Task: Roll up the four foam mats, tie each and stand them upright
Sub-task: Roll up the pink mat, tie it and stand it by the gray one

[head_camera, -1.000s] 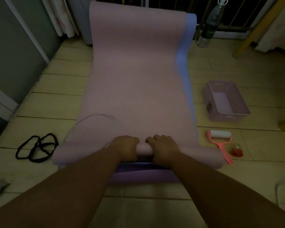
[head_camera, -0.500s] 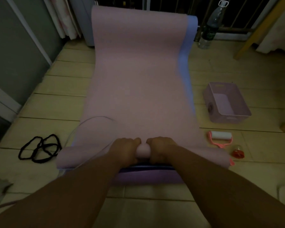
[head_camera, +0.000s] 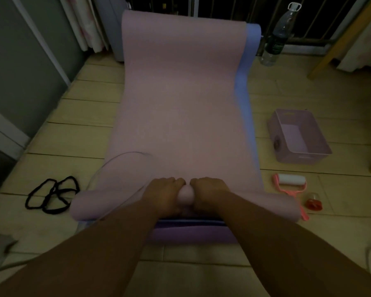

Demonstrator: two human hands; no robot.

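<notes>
A pink foam mat [head_camera: 180,99] lies stretched along the floor and curves up at the far end. Its near end is wound into a roll [head_camera: 90,205] lying across the view. My left hand [head_camera: 163,192] and my right hand [head_camera: 209,190] sit side by side on the roll's middle, fingers curled over its top. Under the pink mat lie a blue mat [head_camera: 245,99], showing along the right edge, and a purple mat [head_camera: 191,233], showing at the near end. Black elastic bands [head_camera: 51,195] lie on the floor to the left.
A pink plastic bin [head_camera: 298,138] stands on the floor at the right. Near it lie a pink lint roller [head_camera: 291,182] and a small red object [head_camera: 314,203]. A water bottle [head_camera: 276,37] stands at the back right by a railing. A thin clear cable [head_camera: 107,166] loops over the mat's left side.
The roll has moved a little farther up the mat and grown thicker. My two hands have drawn closer together on its middle.
</notes>
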